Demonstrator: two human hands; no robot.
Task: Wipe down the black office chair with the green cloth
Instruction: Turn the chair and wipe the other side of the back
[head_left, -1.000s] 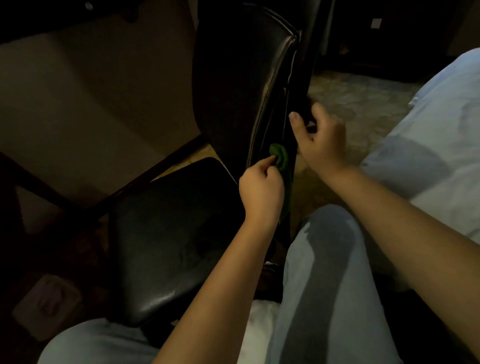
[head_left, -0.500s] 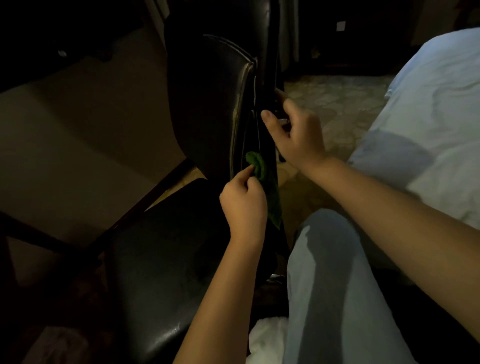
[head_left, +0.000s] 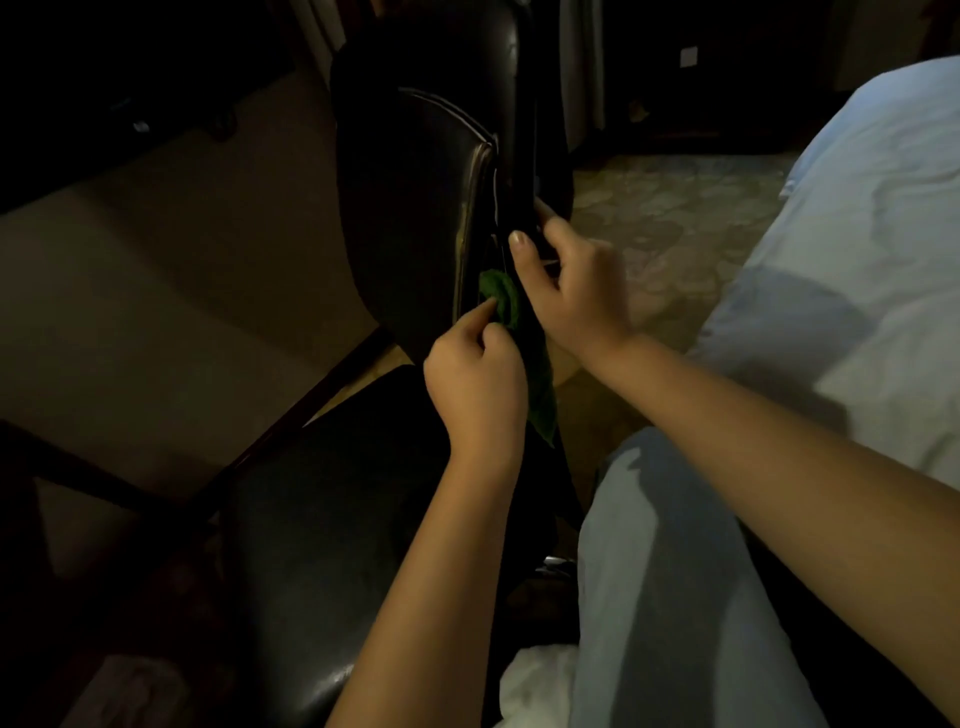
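The black office chair stands in front of me, its padded backrest upright and its seat below. My left hand pinches the green cloth and presses it into the seam along the backrest's right edge; a strip of cloth hangs down behind the hand. My right hand grips the backrest's right edge just above the cloth, thumb on the near side and fingers wrapped behind.
A bed with a pale sheet fills the right side. My knee in light trousers is below the hands. A dark wooden table frame runs across the beige floor at left. Patterned carpet lies beyond the chair.
The view has shifted, so the chair sits further left in frame. My right hand has closed round the backrest's edge. My left hand keeps the cloth on the seam, slightly higher against the backrest.
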